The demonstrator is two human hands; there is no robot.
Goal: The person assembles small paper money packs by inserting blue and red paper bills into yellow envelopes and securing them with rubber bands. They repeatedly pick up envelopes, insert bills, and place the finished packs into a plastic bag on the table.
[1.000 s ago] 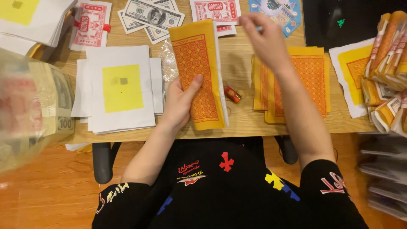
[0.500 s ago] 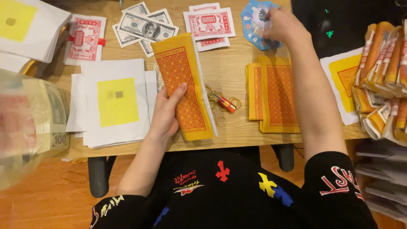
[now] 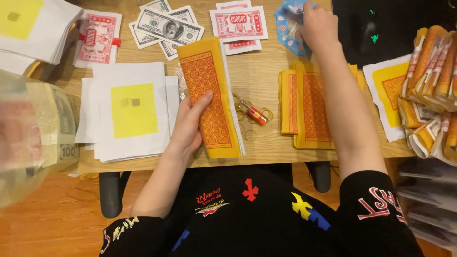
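Observation:
My left hand (image 3: 189, 124) grips a folded stack of yellow paper printed with an orange coin pattern (image 3: 209, 95), held flat over the wooden table (image 3: 257, 71). My right hand (image 3: 318, 24) reaches to the far edge and has its fingers on a blue octagonal printed paper (image 3: 287, 24). Whether it has lifted the paper I cannot tell. Below my right forearm lies a pile of the same yellow and orange sheets (image 3: 309, 107).
White sheets with a yellow square (image 3: 134, 110) lie at left. Paper banknotes (image 3: 166, 26) and red printed notes (image 3: 239, 24) lie at the back. A small red lighter (image 3: 253, 113) rests among rubber bands. Rolled paper bundles (image 3: 431, 90) crowd the right; a blurred bag (image 3: 33, 133) fills the left.
My right hand has moved from the table's middle to the far edge, onto the blue octagonal paper. My left hand keeps its hold on the yellow stack.

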